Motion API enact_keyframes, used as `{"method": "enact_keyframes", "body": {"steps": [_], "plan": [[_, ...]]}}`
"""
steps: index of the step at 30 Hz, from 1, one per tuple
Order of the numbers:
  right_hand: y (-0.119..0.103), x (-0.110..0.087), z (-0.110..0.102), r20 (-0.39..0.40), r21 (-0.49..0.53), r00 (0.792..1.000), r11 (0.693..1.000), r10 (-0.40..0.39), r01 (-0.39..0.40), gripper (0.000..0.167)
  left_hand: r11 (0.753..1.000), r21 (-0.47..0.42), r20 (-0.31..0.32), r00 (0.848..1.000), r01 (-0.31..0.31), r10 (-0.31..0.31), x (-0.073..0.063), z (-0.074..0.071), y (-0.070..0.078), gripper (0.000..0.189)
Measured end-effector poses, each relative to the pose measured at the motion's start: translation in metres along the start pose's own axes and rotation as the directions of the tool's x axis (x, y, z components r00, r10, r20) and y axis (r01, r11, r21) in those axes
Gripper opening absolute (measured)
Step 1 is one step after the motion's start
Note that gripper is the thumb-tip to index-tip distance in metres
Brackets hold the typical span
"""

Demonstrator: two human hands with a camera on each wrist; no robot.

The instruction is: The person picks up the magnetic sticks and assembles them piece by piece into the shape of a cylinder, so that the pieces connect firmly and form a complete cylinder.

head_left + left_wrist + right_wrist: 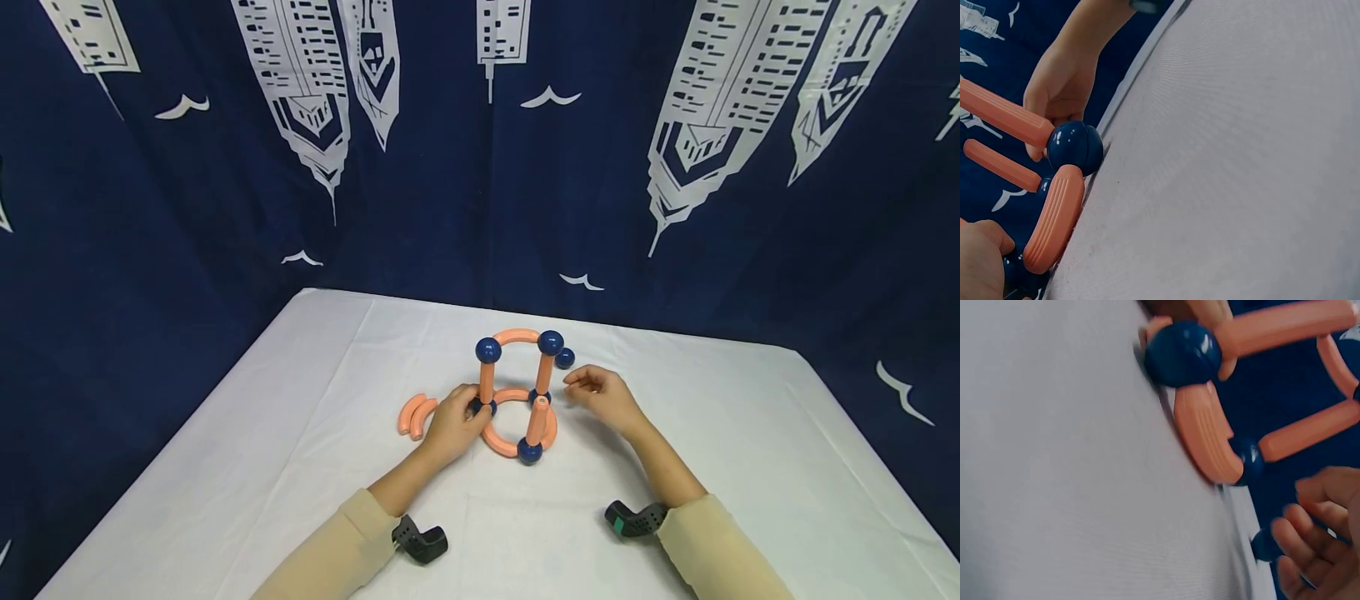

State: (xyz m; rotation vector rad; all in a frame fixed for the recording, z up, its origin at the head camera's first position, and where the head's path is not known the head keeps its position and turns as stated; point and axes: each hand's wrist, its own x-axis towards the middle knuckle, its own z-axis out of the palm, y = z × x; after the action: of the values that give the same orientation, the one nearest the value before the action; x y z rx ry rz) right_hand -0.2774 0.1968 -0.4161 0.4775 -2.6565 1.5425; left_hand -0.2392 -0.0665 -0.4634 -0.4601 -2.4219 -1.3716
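A frame of orange magnetic sticks and blue balls stands on the table. Its base is a ring of curved sticks joined by balls. Three straight sticks rise from it; the two rear ones carry balls bridged by a curved stick, while the front upright has a bare top. My left hand holds the base's left ball between thumb and fingers. Just right of the frame, my right hand hovers with loosely bent fingers and nothing in them, close to a loose blue ball.
Two loose curved orange sticks lie side by side left of my left hand. The white-covered table has its far edge against a dark blue curtain with white prints.
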Motion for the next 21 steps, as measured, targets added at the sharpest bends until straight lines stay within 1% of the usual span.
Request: {"method": "enact_keyframes", "body": {"steps": [2,4,6,7,10,15,18,21], "plan": [[0.002,0.009,0.0,-0.12,-0.038,0.992,0.998,0.039,-0.044,0.018,1.0,0.003,0.004,1.0,0.002,-0.002,0.0,0.0,0.0,0.02],[0.004,0.017,0.001,-0.219,-0.058,0.973,0.994,0.073,-0.088,0.019,1.0,0.004,0.01,1.0,0.01,-0.01,0.001,0.0,0.0,0.018],[0.006,0.025,0.004,-0.281,-0.057,0.954,0.991,0.104,-0.124,0.022,1.0,0.007,0.015,1.0,0.018,-0.018,0.001,0.0,0.0,0.017],[0.008,0.028,0.005,-0.293,-0.05,0.949,0.989,0.118,-0.138,0.025,1.0,0.008,0.017,1.0,0.019,-0.019,0.001,0.0,0.0,0.016],[0.013,0.036,0.008,-0.291,-0.041,0.944,0.984,0.156,-0.175,0.036,1.0,0.009,0.021,1.0,0.02,-0.021,0.001,0.0,0.0,0.016],[0.023,0.047,0.014,-0.233,-0.082,0.953,0.972,0.194,-0.218,0.054,1.0,0.015,0.028,0.999,0.017,-0.018,0.001,-0.001,0.001,0.02],[0.028,0.051,0.018,-0.232,-0.114,0.953,0.967,0.197,-0.228,0.058,1.0,0.017,0.028,0.999,0.014,-0.015,0.001,-0.001,0.001,0.02],[0.031,0.052,0.02,-0.246,-0.131,0.95,0.965,0.19,-0.227,0.058,1.0,0.013,0.032,0.999,0.02,-0.021,0.001,-0.001,0.001,0.021]]}}
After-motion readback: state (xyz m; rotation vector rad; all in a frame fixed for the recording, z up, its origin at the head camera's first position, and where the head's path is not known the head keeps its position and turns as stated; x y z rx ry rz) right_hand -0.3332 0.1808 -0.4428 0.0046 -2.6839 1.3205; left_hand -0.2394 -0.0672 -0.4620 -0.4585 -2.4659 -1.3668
